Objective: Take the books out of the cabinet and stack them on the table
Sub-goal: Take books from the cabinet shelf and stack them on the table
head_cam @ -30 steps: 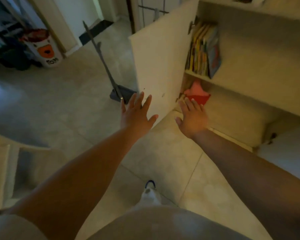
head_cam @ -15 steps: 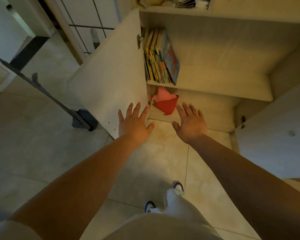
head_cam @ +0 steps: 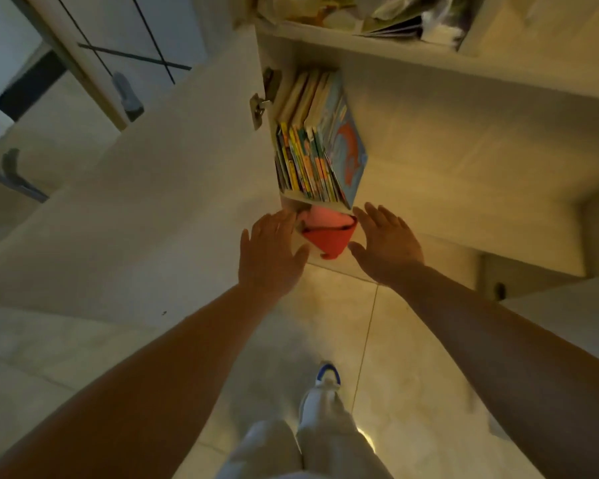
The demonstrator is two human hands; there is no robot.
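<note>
Several thin colourful books (head_cam: pixel 317 146) stand upright at the left end of the cabinet's middle shelf (head_cam: pixel 446 188), the outermost one blue with an orange picture. My left hand (head_cam: pixel 270 252) and my right hand (head_cam: pixel 386 242) reach forward side by side just below the books, both with fingers spread and holding nothing. Between the hands, on the lower shelf, lies a red and pink object (head_cam: pixel 329 233). No table is in view.
The cabinet's left door (head_cam: pixel 159 209) stands wide open beside my left hand; a second door (head_cam: pixel 574 323) is open at the right. Papers and bags (head_cam: pixel 395 15) lie on the cabinet top. A dark long-handled tool (head_cam: pixel 14 178) leans at the far left. My legs and a shoe (head_cam: pixel 322 392) are below on the tiled floor.
The view has closed in on the cabinet and turned to face it. Both hands have moved forward and up, now just under the books' shelf, on either side of the red object.
</note>
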